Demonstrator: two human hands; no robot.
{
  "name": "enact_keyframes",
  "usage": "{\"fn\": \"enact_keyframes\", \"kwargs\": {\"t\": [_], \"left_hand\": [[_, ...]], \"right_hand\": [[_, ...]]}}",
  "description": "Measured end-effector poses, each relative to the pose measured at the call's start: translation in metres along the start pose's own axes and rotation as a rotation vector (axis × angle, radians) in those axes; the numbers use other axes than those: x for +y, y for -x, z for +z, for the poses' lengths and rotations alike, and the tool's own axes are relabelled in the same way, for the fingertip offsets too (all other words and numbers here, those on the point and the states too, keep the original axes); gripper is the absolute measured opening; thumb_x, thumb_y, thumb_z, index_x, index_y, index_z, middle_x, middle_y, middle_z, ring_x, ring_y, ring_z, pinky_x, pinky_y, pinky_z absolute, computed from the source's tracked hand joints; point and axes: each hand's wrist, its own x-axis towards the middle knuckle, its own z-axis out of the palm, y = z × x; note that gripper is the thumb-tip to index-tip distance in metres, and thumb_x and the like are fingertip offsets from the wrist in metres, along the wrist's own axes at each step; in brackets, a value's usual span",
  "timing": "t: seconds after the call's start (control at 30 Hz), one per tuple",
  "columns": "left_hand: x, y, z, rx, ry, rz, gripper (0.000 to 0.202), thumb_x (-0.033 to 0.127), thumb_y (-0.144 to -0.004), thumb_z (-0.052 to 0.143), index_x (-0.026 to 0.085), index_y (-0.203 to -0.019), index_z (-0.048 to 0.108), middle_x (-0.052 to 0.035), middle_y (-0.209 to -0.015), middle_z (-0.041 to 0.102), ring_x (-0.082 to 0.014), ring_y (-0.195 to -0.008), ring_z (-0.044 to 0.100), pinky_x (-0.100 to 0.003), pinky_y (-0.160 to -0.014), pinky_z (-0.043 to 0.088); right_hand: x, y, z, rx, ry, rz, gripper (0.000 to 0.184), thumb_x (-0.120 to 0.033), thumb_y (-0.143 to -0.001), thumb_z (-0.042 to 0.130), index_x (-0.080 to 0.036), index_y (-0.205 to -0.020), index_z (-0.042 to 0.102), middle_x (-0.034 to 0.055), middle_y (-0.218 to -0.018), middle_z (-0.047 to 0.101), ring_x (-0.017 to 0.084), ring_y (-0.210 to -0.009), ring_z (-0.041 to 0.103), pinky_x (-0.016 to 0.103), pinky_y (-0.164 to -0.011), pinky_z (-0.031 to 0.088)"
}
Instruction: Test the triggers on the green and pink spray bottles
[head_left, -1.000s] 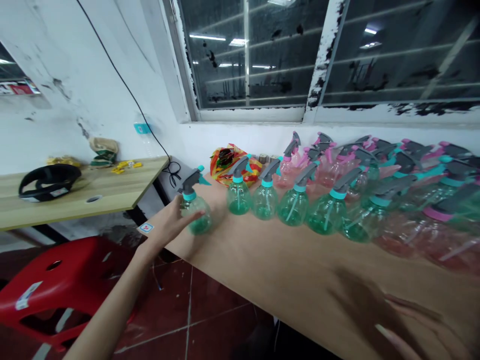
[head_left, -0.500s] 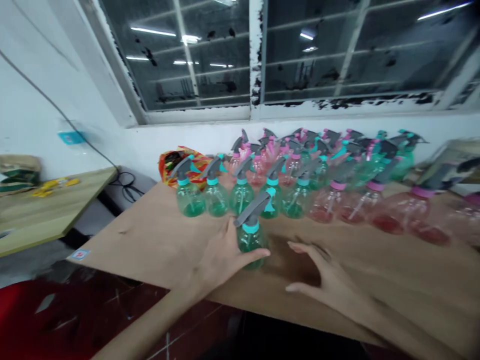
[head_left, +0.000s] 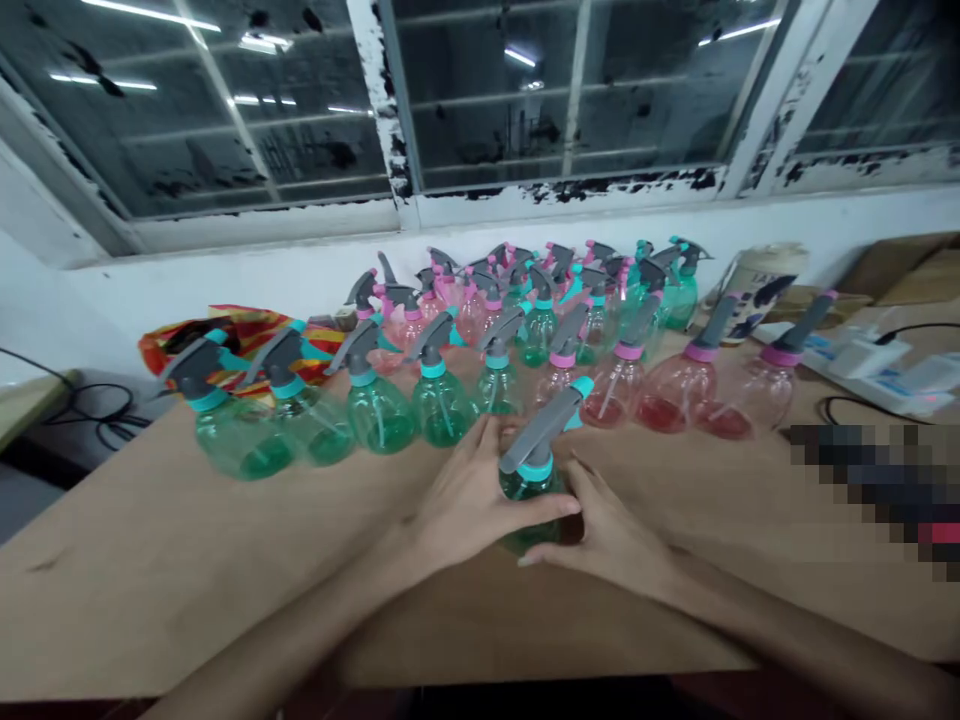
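A green spray bottle [head_left: 541,440] with a grey trigger head and a teal collar stands upright near the middle of the table. My left hand [head_left: 476,505] is closed round its left side, the thumb across the front. From the right, my right hand [head_left: 611,530] curls about the bottle's lower part, its thumb low in front. Fingers behind the bottle are partly hidden. Just beyond my hands runs a row of spray bottles: green ones such as this green bottle [head_left: 381,410] to the left, pink ones such as this pink bottle [head_left: 679,390] to the right.
More pink and green bottles crowd behind the row, below the window [head_left: 555,110]. A red and yellow bag [head_left: 259,325] lies at the back left. To the right are a printed cup [head_left: 761,290], a power strip [head_left: 900,375] with cables and a pixelated dark patch.
My right hand, open and apart from the bottle before, has come in against its right side. The left hand keeps its hold. The camera view has swung right.
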Motion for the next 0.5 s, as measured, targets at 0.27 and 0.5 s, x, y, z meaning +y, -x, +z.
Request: {"fn": "enact_keyframes", "kwargs": {"t": [0.27, 0.5], "left_hand": [[0.004, -0.034, -0.004, -0.089, 0.355, 0.075, 0.054, 0.034, -0.076, 0.067, 0.027, -0.125, 0.047, -0.0055, -0.116, 0.062, -0.0233, -0.090, 0.064, -0.040, -0.078, 0.053], [0.001, -0.035, -0.008, 0.049, 0.144, -0.009, 0.025, 0.021, -0.072, 0.051, 0.024, -0.095, 0.061, 0.0008, -0.080, 0.065, -0.0174, -0.069, 0.061, -0.029, -0.063, 0.052]], "right_hand": [[0.002, -0.019, 0.011, -0.072, -0.114, -0.019, 0.089, -0.060, -0.058, 0.074, -0.022, -0.129, 0.039, 0.0116, -0.122, 0.053, 0.032, -0.117, 0.048, 0.049, -0.095, 0.042], [0.026, -0.024, -0.004, -0.229, -0.031, -0.117, 0.100, -0.065, -0.057, 0.072, -0.026, -0.140, 0.031, 0.0117, -0.139, 0.044, 0.034, -0.127, 0.041, 0.051, -0.100, 0.039]]}}
